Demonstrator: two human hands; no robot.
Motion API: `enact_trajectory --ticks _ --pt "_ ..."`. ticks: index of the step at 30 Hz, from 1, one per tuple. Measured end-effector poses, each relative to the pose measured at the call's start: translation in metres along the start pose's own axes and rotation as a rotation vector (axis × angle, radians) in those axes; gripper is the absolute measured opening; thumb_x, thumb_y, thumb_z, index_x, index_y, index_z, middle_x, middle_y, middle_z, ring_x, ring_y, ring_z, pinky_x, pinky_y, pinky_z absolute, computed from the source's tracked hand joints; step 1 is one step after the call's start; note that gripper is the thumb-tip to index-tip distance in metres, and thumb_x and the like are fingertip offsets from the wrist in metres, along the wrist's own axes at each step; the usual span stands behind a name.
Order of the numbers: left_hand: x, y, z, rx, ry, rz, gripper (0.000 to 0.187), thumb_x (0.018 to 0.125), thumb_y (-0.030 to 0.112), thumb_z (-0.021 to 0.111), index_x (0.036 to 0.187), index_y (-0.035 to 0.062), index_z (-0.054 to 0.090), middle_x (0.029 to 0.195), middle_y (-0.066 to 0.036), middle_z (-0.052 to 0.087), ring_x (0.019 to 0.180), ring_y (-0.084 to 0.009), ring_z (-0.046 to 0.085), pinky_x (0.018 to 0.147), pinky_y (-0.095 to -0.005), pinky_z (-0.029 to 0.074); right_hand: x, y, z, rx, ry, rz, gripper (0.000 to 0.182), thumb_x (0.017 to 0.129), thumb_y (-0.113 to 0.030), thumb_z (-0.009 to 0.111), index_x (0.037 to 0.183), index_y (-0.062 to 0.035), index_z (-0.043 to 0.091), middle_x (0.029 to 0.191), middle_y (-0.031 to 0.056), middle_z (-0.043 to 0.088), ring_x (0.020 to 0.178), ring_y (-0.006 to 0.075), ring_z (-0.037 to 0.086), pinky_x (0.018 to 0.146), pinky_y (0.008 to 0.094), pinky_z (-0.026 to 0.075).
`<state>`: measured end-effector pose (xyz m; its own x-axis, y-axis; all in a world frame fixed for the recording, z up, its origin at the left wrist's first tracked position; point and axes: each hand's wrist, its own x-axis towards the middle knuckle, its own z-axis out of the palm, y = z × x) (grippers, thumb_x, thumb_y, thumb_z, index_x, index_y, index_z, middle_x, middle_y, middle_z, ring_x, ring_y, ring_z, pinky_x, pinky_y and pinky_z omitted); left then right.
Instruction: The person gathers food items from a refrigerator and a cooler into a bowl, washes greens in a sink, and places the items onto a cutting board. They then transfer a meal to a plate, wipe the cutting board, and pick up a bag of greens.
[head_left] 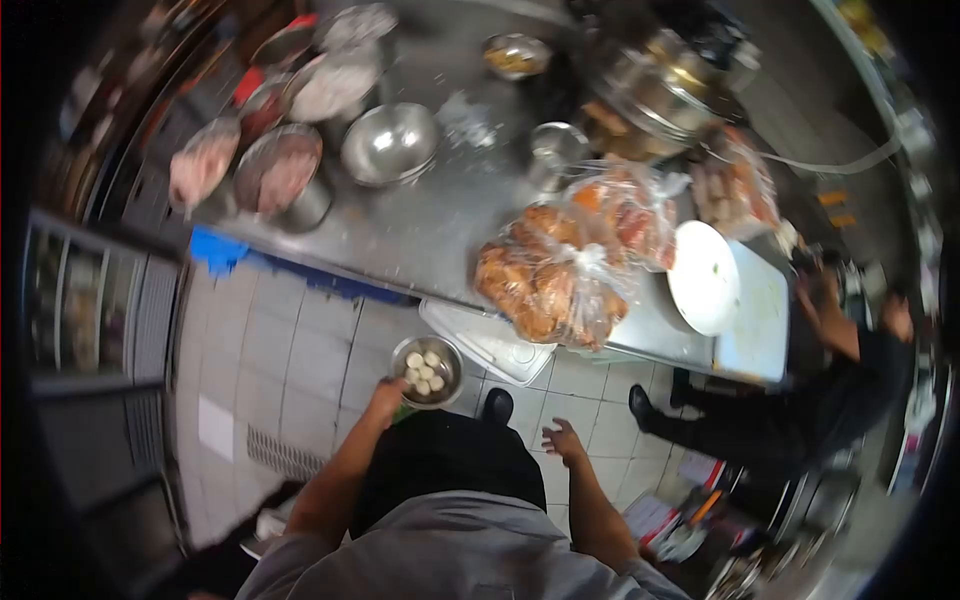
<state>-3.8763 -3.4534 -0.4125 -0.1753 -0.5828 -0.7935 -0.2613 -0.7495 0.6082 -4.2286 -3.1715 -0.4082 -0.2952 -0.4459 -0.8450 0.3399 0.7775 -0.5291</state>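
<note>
My left hand (pixel 385 403) is closed on the rim of a small metal bowl (pixel 455 374), which it carries in front of my legs, above the tiled floor. Several round white balls (pixel 425 373) lie at the bottom of this bowl. Out to the other side, my right hand (pixel 565 442) is held in the air with its fingers spread and nothing in them. The nearest things ahead of it are the table's edge and a large plastic bag of browned meat (pixel 555 275).
A steel table (pixel 420 240) carries an empty metal bowl (pixel 390 143), containers of raw meat (pixel 290 175), a white plate (pixel 703 278) and a cutting board (pixel 755 310). A white lid (pixel 490 340) juts out below its edge. Another person (pixel 800 400) stands at the right.
</note>
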Motion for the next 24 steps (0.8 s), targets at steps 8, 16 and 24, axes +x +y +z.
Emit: enact_trajectory --ticks 8,16,24 --pt "-0.025 -0.091 0.004 -0.291 0.579 0.137 0.047 0.086 0.026 0.049 0.114 -0.0113 0.054 0.099 -0.020 0.063 0.090 -0.0264 0.060 0.081 -0.0373 0.046 0.205 -0.100 -0.022 -0.660 -0.167 -0.085 0.083 0.082 -0.046 0.066 0.145 -0.0142 0.022 0.128 0.0105 0.049 0.104 0.0240 0.052 0.080 0.0411 0.047" --pt "0.049 -0.191 -0.007 -0.162 0.769 0.246 0.045 0.086 0.028 0.047 0.102 -0.0120 0.057 0.088 -0.023 0.064 0.083 -0.0304 0.061 0.078 -0.0400 0.045 0.300 -0.101 -0.025 -0.905 0.040 -0.223 0.096 0.076 -0.048 0.071 0.146 -0.0043 0.022 0.143 0.0230 0.036 0.131 0.0333 0.038 0.107 0.0367 0.031" --pt "0.124 -0.250 -0.034 -0.453 0.718 0.189 0.048 0.084 0.031 0.052 0.103 -0.0122 0.055 0.087 -0.018 0.061 0.078 -0.0233 0.057 0.071 -0.0369 0.046 0.369 -0.138 -0.027 -1.153 0.219 -0.417 0.105 0.071 -0.055 0.072 0.145 -0.0010 0.020 0.145 0.0240 0.033 0.132 0.0339 0.036 0.108 0.0383 0.031"
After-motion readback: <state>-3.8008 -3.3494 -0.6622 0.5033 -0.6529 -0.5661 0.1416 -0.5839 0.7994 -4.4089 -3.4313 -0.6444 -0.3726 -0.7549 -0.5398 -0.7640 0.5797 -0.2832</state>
